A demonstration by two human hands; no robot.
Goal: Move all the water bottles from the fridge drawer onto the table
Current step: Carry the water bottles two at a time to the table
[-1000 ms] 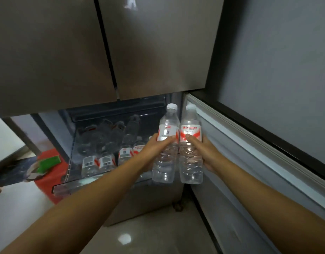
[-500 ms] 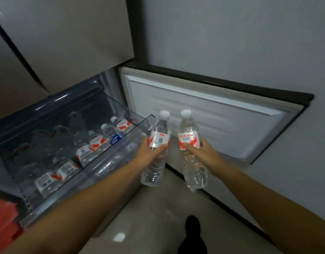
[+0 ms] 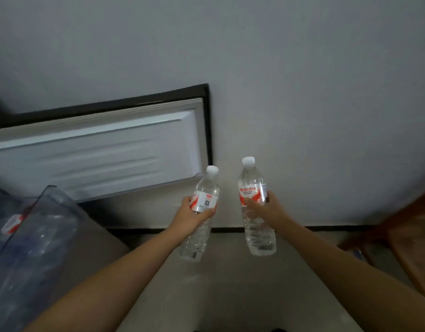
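Observation:
My left hand (image 3: 191,215) grips a clear water bottle (image 3: 203,188) with a red-and-white label and white cap, tilted slightly right. My right hand (image 3: 266,209) grips a second such water bottle (image 3: 251,185), upright, a short gap to the right of the first. Both bottles hang in the air above the pale floor, in front of the grey wall. At the far left the transparent fridge drawer (image 3: 48,202) stands pulled out, with a labelled bottle (image 3: 14,224) blurred inside it.
The open white inner side of the fridge door (image 3: 106,152) lies against the wall at the left. A reddish-brown wooden piece of furniture (image 3: 407,238) juts in at the right edge. The pale floor (image 3: 230,295) stretches between my arms.
The view has swung to the right, away from the drawer. Both hands have carried their bottles along, and the bottles are now further apart. The wooden furniture has come into view.

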